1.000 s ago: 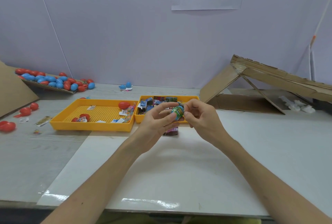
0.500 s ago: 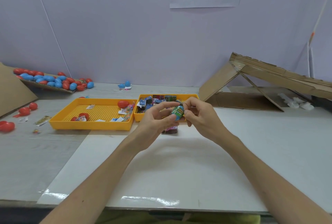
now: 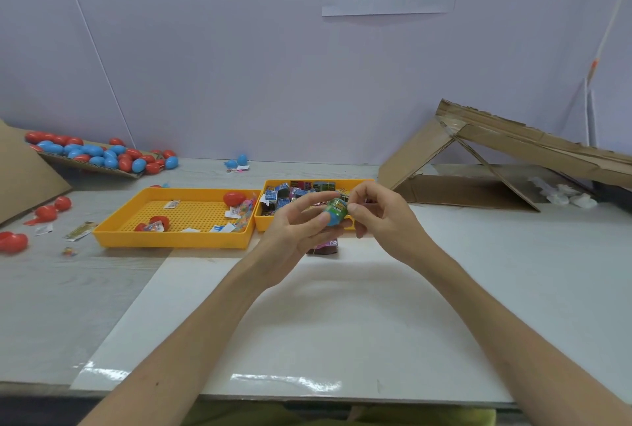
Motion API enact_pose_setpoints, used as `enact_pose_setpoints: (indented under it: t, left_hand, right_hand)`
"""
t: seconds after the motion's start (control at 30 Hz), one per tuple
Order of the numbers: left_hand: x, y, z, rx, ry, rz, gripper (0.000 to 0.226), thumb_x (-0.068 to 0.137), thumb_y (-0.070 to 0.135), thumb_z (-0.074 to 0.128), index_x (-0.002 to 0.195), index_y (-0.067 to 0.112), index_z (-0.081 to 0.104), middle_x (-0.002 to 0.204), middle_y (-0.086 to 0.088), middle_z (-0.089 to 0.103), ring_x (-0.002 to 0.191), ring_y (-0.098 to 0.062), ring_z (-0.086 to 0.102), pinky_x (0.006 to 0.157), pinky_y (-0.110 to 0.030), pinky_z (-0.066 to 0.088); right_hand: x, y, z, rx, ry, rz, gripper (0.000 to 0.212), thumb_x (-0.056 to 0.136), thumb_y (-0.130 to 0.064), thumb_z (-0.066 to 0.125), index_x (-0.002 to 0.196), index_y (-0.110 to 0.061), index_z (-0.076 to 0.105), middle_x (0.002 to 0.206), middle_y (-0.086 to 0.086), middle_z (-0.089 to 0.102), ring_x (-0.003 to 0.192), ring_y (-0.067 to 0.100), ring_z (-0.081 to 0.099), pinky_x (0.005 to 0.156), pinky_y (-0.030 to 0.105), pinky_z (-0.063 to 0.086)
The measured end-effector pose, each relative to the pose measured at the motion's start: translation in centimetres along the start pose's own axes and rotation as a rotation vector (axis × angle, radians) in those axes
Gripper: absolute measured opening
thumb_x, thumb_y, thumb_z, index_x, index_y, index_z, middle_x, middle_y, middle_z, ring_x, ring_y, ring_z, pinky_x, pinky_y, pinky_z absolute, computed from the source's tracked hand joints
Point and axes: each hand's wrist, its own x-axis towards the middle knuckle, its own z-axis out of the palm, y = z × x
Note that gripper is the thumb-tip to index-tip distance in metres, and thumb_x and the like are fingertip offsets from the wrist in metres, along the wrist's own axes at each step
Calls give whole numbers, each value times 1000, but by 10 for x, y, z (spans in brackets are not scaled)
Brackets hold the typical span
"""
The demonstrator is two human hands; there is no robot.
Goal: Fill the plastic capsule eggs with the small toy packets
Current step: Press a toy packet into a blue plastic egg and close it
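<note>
Egg gripped in left hand receives packet pinched by right hand; an off-centre push could snag packet on rim or knock egg loose.

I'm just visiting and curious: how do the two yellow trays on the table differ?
The left tray looks wider than the right tray. The left tray's holed floor is mostly bare, with a red egg and a few packets; the right tray is piled with small packets. The left hand and right hand hide part of the right tray, none of the left tray. Both are yellow and shallow.
</note>
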Motion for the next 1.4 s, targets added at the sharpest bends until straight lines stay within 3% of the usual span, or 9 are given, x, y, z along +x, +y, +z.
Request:
enact_pose_setpoints:
  t: [0.13, 0.27, 0.37, 0.5, 0.67, 0.87, 1.07, 1.2, 1.4]
  left_hand:
    - [0, 2, 2, -114, -9, -41, 37, 102, 24, 54, 137, 14, 57, 130, -16, 67, 120, -34, 65, 96, -36, 56]
    - [1, 2, 5, -140, -7, -137, 47, 101, 37, 46, 138, 10, 54, 128, -19, 67, 115, -31, 68, 90, -37, 58]
    - [2, 1, 6, -121, -5, -178, 53, 99, 44, 41, 138, 10, 53, 126, -20, 68, 115, -34, 67, 91, -39, 59]
    - [5, -3, 4, -3, 86, -151, 41, 108, 37, 36, 131, 9, 56, 112, -20, 73, 105, -32, 72, 93, -42, 55]
    - [5, -6, 2, 87, 180, -25, 21, 108, 24, 44, 113, 9, 58, 85, -11, 74, 79, -20, 72, 74, -30, 59]
    - [4, -6, 5, 184, 200, 65, 19, 106, 21, 47, 117, 16, 62, 91, -15, 76, 86, -27, 75, 75, -31, 61]
    - [3, -4, 5, 245, 132, 122, 29, 102, 11, 57, 129, 20, 61, 100, -17, 75, 94, -30, 73, 83, -37, 61]
    - [1, -4, 6, 360, 159, 187, 31, 99, 5, 60, 122, 25, 65, 96, -8, 78, 91, -22, 75, 77, -25, 59]
    - [1, -4, 5, 345, 165, 181, 24, 98, 3, 61, 116, 18, 65, 92, -9, 78, 87, -22, 75, 77, -28, 59]
  right_hand:
    - [1, 0, -1, -56, 114, -85, 19, 92, -4, 67, 104, -19, 66, 97, -7, 68, 80, 15, 66, 73, 33, 55]
    - [-1, 2, 4, -94, 77, -124, 29, 85, -4, 74, 110, -18, 69, 109, -6, 69, 92, 14, 69, 73, 26, 55]
    - [-1, 5, 8, -114, 79, -117, 28, 87, -6, 74, 114, -15, 71, 109, -5, 69, 93, 13, 69, 73, 24, 56]
    - [0, 7, 7, -84, 92, -92, 27, 90, -6, 72, 115, -15, 72, 108, -3, 70, 92, 11, 69, 75, 22, 55]
    - [0, 7, 9, 66, 107, -17, 29, 86, 0, 74, 109, -16, 67, 102, 1, 70, 84, 13, 72, 75, 22, 54]
    - [1, 10, 10, 187, 146, 27, 19, 82, -8, 81, 94, -16, 68, 93, -8, 72, 81, 13, 73, 70, 19, 54]
    - [3, 13, 8, 298, 168, 80, 19, 82, -7, 80, 93, -2, 66, 91, 10, 77, 85, 29, 75, 79, 40, 62]
    - [2, 12, 8, 349, 152, 98, 19, 82, -6, 79, 95, -1, 67, 90, 8, 76, 86, 27, 75, 77, 38, 62]
    - [3, 13, 9, 378, 140, 103, 22, 82, -7, 79, 102, -2, 70, 92, 4, 76, 90, 25, 74, 79, 37, 62]
